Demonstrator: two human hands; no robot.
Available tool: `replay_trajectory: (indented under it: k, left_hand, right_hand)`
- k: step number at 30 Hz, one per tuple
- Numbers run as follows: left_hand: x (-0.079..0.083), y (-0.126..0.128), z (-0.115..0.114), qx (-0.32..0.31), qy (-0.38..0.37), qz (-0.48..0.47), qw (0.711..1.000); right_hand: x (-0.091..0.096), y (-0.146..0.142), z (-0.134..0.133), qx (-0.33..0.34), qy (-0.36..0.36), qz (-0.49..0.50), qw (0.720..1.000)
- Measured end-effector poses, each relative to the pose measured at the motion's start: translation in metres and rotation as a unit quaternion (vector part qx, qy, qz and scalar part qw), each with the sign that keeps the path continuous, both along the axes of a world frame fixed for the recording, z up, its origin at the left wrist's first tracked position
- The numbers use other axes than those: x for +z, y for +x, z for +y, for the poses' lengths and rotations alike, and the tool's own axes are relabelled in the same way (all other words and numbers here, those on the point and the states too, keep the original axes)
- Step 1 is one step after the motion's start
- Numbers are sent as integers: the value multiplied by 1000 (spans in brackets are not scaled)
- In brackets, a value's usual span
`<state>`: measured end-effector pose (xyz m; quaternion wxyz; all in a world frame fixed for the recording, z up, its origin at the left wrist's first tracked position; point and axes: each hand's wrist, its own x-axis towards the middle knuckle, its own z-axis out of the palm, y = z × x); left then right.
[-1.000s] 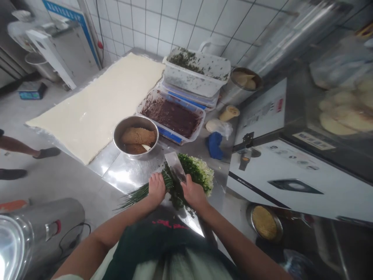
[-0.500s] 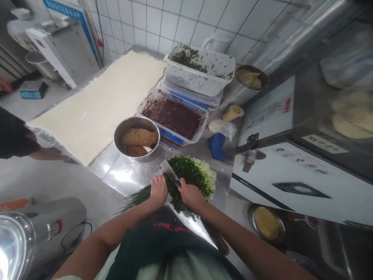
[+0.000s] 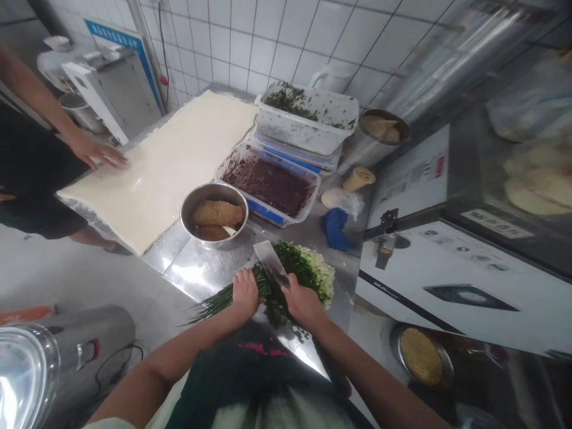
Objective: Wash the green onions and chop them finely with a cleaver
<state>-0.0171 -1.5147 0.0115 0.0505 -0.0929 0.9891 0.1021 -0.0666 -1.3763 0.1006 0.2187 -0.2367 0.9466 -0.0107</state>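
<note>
My left hand [image 3: 245,293] is closed over a bunch of green chives [image 3: 214,302], whose long ends trail to the left across the steel table [image 3: 192,274]. In my right hand [image 3: 304,302] is the handle of a cleaver [image 3: 271,262], its broad blade tilted and angled toward the far left. The blade is beside the cut end of the bunch, close to my left fingers. Right of the blade lies a heap of chopped greens [image 3: 308,271], dark green near the knife and pale at its right edge.
Beyond my hands stand a steel pot [image 3: 214,215] of brown filling and a plastic tub [image 3: 268,182] of dark paste. A dough sheet [image 3: 179,149] spreads at the left back, where another person's hand [image 3: 100,150] touches it. A blue cloth [image 3: 336,229] lies right, near a white appliance [image 3: 429,268].
The cleaver has shifted slightly right, opening a gap from my left hand. The other person has moved in and put a hand on the dough sheet. My view has tilted slightly.
</note>
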Motion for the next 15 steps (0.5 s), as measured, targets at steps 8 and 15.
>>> replay_trajectory:
  k: [8, 15]
  left_hand:
    - [-4, -5, 3, -31, -27, -15, 999]
    - [-17, -9, 0, -66, -43, -12, 997]
  right_hand:
    - [8, -6, 3, 101, 29, -52, 993]
    - [-24, -26, -28, 71, 11, -46, 996]
